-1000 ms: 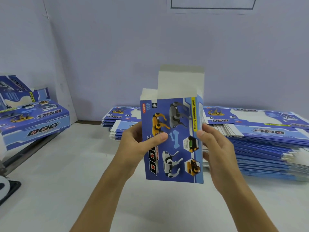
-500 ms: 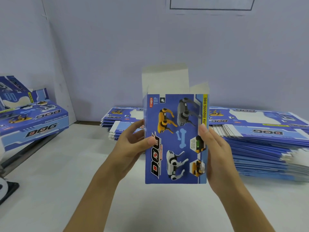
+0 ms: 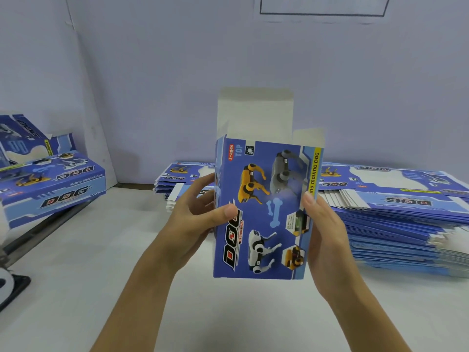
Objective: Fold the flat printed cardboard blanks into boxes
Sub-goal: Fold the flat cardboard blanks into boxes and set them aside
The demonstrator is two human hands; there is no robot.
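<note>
Both hands grip one upright blue box [image 3: 264, 209]: left hand [image 3: 195, 217] on its left edge, right hand [image 3: 324, 229] on the right. Its white top flaps [image 3: 253, 113] stand open.

I have one box [image 3: 264, 209] opened up and upright, held between my two hands, left hand [image 3: 195, 214] and right hand [image 3: 323, 232]. Behind it I count two stacks of flat blanks, a small stack [image 3: 181, 179] and a big stack [image 3: 396, 217]; the sheets are too many to number. Off left sit at least two finished boxes [image 3: 50, 184].
</note>
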